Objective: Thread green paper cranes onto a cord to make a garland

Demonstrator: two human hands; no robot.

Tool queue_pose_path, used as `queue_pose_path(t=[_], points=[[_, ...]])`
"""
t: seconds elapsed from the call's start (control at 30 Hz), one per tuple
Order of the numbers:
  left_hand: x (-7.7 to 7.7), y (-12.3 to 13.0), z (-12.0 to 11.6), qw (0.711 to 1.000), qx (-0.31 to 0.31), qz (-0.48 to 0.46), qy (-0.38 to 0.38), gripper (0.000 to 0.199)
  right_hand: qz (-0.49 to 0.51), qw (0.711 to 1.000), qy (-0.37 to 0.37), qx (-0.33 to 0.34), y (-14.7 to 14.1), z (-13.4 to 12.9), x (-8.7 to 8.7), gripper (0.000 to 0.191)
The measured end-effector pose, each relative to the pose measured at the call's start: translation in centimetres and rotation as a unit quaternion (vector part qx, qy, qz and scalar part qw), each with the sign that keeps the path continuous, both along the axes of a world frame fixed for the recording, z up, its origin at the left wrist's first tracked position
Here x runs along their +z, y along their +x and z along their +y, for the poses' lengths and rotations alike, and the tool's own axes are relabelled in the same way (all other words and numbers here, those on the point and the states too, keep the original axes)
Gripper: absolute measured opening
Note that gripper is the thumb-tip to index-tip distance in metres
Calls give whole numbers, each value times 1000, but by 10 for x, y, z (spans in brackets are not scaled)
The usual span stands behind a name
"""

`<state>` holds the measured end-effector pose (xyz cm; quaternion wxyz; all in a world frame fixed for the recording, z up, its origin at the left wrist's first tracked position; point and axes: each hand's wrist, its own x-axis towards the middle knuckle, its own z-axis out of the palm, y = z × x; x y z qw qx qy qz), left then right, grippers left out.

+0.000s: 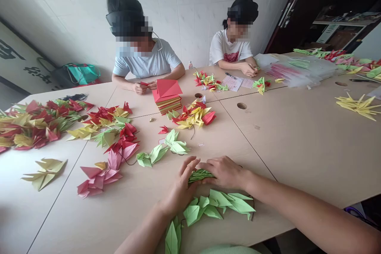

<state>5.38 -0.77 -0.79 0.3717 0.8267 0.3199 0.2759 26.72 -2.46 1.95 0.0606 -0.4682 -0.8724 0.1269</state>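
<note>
Between my two hands is a bundle of green folded paper [201, 175], its thin edges lined up side by side. My left hand [185, 180] curls around its left end, thumb along the near side. Across its right end bends my right hand [226, 171], whose fingers hide part of the bundle. Just nearer to me lies a string of light green paper cranes [218, 204] with dark cord. Another green crane [173, 238] rests by my left forearm. Beyond my hands are more green cranes [177, 143].
Pink cranes [98, 176] and a big heap of mixed cranes [38, 123] lie at the left. A stack of red paper [167, 93] stands before one seated person [145, 59]. Another person [232, 43] sits further right, near clear plastic bags [303, 72]. The table has round holes [241, 106].
</note>
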Motion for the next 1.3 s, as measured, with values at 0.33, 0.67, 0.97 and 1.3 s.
queue_pose_path(t=[0.33,0.67,0.97,1.3], points=[[2,2,-3,999,-21,30,17,70,-44,999,6,14,-3,0,5,51],[7,3,-5,998,-1,49,36,77,-41,999,-7,31,-2,3,1,43],[5,3,-6,998,-11,22,66,78,1,999,-22,50,-1,7,-2,31],[5,2,-5,998,17,-7,59,69,38,997,-35,50,5,7,-7,23]])
